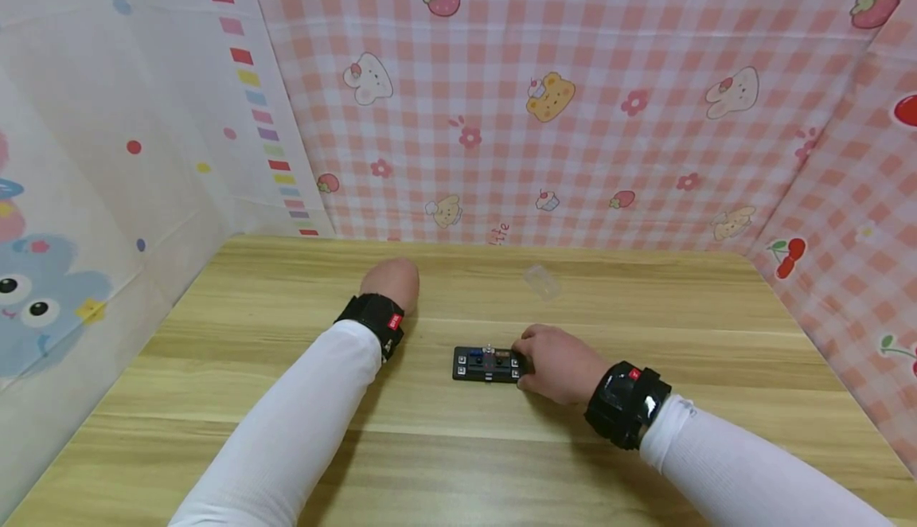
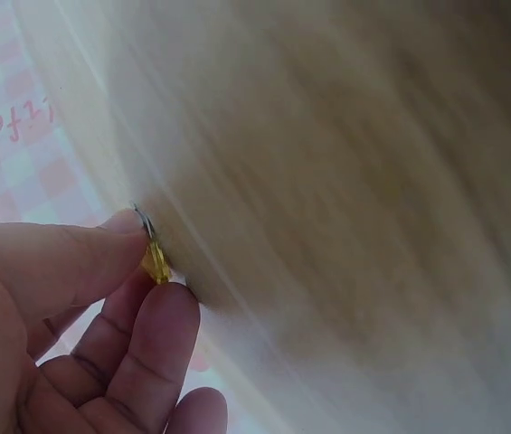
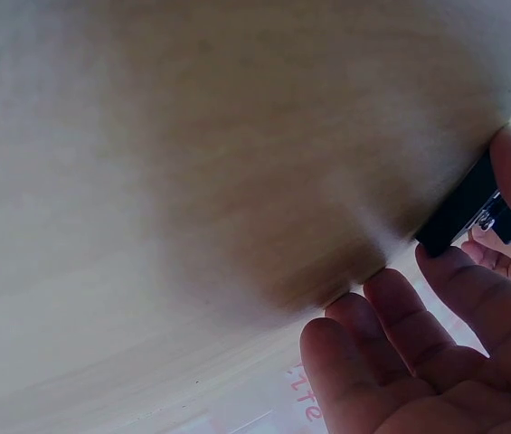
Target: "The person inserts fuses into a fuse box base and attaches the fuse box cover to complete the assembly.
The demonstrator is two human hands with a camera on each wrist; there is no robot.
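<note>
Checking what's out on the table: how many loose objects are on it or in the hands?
3: a black fuse block held by the right hand, a clear cover lying beyond it, and a small yellow fuse pinched in the left hand. Others may be hidden.

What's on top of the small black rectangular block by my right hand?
The black rectangular block shows small white squares at its corners and blue and orange bits on top. Its right end is covered by the right hand, which grips it.

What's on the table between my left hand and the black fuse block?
Nothing: in the head view, only bare wooden table separates the left hand from the black fuse block.
</note>
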